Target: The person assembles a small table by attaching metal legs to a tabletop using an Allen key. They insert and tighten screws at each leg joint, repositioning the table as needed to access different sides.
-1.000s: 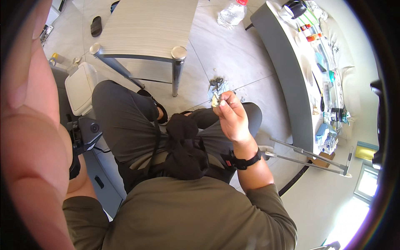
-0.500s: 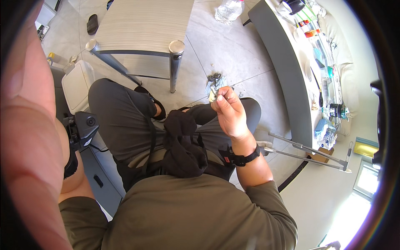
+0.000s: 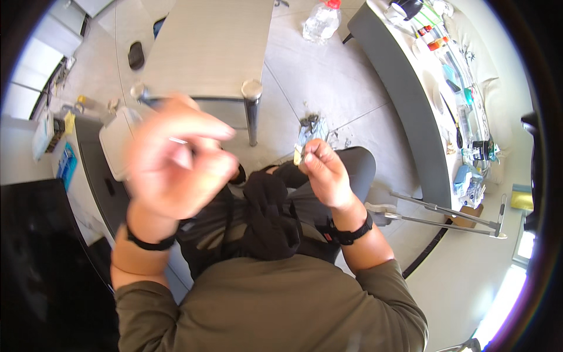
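My left hand [image 3: 182, 161] is raised left of my lap and blurred. Its thumb and forefinger stand apart, the other fingers curl in, and a small pale streak shows by the fingers, too smeared to name. Over my right thigh, my right hand [image 3: 328, 175] is closed in a pinch; whatever sits between thumb and fingertips is too small to make out. Just beyond it on the floor lies a crumpled light-blue sheet [image 3: 316, 130] with dark scraps on and around it. A dark bunched cloth [image 3: 272, 217] rests in my lap.
Ahead stands a low wood-grain table [image 3: 205, 53] with metal legs. A clear bottle [image 3: 321, 23] with a red cap is on the floor. A long grey cabinet [image 3: 390, 88] with clutter runs along the right, a crutch [image 3: 446, 214] beside it. A white bin [image 3: 117, 144] stands left.
My left hand has come down from close to the camera to left of my lap. My right hand keeps its pinch in about the same place. The view has shifted slightly.
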`<state>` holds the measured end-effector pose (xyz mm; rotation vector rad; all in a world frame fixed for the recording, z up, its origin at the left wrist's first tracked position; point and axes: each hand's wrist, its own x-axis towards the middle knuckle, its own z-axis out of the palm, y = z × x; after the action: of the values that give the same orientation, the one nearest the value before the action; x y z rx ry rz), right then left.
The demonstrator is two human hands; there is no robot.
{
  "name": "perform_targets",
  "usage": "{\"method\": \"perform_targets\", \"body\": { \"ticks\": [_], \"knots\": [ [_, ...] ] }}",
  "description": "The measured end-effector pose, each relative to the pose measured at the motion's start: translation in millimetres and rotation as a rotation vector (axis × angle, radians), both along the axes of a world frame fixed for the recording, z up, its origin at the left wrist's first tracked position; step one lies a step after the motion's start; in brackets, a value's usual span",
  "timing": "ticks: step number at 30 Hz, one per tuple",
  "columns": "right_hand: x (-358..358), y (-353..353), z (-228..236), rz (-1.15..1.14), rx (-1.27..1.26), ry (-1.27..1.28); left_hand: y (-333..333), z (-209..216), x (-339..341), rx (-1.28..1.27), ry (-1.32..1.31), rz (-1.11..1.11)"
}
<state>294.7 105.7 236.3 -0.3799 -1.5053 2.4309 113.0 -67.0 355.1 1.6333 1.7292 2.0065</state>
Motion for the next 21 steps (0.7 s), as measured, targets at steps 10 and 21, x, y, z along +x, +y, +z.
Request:
{"method": "perform_targets", "body": {
  "ticks": [10, 21],
  "knots": [
    [-7, -11, 14, 0.131, 0.048, 0.009, 26, -83, 34, -0.424, -0.182, -0.116],
    [-8, -12, 7, 0.138, 0.214, -0.095, 26, -87, 35, -0.49, -0.326, -0.211]
  ]
}}
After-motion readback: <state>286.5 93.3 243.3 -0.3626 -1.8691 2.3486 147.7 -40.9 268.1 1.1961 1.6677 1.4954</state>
